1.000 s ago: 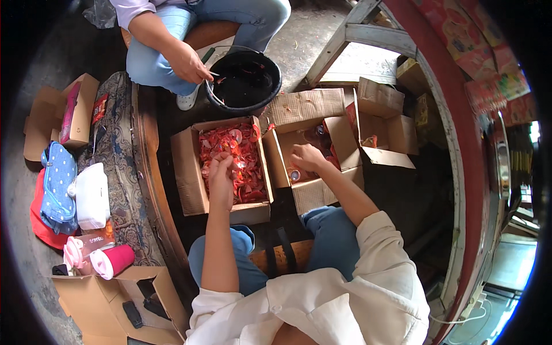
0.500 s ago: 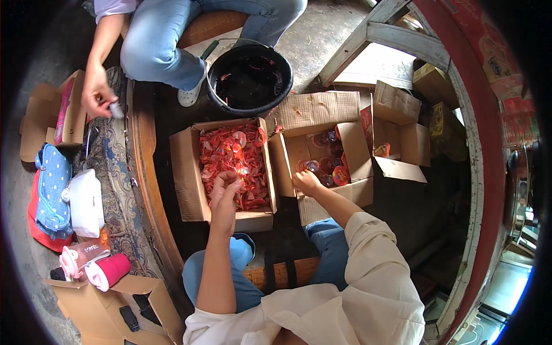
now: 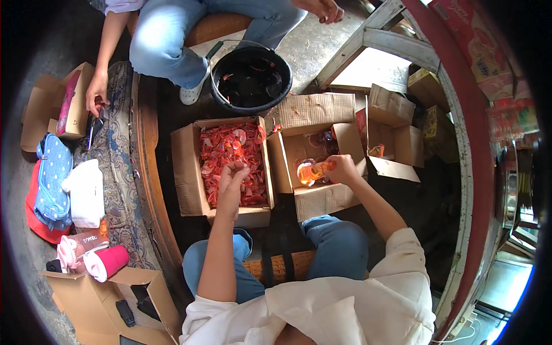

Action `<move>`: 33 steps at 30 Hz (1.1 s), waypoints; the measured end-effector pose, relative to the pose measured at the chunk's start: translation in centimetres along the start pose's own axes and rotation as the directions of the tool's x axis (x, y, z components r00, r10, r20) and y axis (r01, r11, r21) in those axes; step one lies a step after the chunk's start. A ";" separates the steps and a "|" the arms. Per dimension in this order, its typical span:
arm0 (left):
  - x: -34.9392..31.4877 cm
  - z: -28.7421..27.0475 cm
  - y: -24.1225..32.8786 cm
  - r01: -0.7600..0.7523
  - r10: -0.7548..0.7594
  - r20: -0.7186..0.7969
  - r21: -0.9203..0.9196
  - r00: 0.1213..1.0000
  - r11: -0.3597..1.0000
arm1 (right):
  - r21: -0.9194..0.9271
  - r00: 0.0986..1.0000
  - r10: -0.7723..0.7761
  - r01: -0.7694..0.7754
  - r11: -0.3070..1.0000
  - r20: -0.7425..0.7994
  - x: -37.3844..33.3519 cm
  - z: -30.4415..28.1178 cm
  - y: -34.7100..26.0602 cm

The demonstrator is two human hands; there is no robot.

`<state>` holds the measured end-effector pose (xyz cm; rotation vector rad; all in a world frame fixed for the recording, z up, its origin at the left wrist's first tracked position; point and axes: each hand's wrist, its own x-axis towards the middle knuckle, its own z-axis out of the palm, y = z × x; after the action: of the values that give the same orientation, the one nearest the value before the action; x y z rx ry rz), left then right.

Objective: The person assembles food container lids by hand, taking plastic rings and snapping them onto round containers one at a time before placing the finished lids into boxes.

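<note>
My left hand (image 3: 231,183) is above the cardboard box of red scraps (image 3: 174,167), fingers pinched together. Whatever is between its fingertips is too small to make out. The red plastic scraps (image 3: 230,145) fill that box. To the right, my right hand (image 3: 343,169) grips an orange see-through plastic cup (image 3: 312,172), tilted sideways over the second cardboard box (image 3: 292,148). Several clear and dark-tinted cups (image 3: 330,144) lie inside the second box, partly hidden by my hand and the held cup.
Across from me sits a person in jeans, one hand (image 3: 98,92) at a pair of scissors (image 3: 94,129) on the patterned bench (image 3: 122,190). A black bucket (image 3: 251,107) stands beyond the boxes. Another open carton (image 3: 409,145) is at the right, beside a red-and-white frame (image 3: 457,138).
My right hand has risen from the second box and now holds the orange cup. My left hand stays near the scraps. The other person's hand has moved down to the scissors.
</note>
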<state>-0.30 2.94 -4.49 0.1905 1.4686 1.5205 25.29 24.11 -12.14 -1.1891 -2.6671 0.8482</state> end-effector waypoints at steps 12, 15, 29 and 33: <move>-4.5 5.0 -0.8 0.385 -0.219 0.421 -0.366 0.880 0.847 | 0.328 0.773 -0.089 0.365 0.871 -0.628 -7.2 -5.1 -19.7; -7.0 5.4 -0.2 0.453 -0.052 0.541 -0.643 0.839 0.618 | 0.084 0.679 -0.274 0.445 0.892 -0.682 -10.0 -4.2 -22.5; -13.0 3.5 2.0 -0.290 0.274 -0.098 -0.249 0.957 0.924 | -0.339 0.656 -0.424 0.262 0.904 -0.624 -18.6 -15.4 -18.5; -12.6 1.7 1.0 -0.656 0.666 -0.058 0.123 0.744 0.744 | -0.511 0.544 -0.349 -0.178 0.841 -0.763 -22.6 -23.6 -17.2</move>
<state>6.78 -4.59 2.96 0.7811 1.6473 2.0446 36.80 9.25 19.66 -1.0983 -2.0686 -0.5110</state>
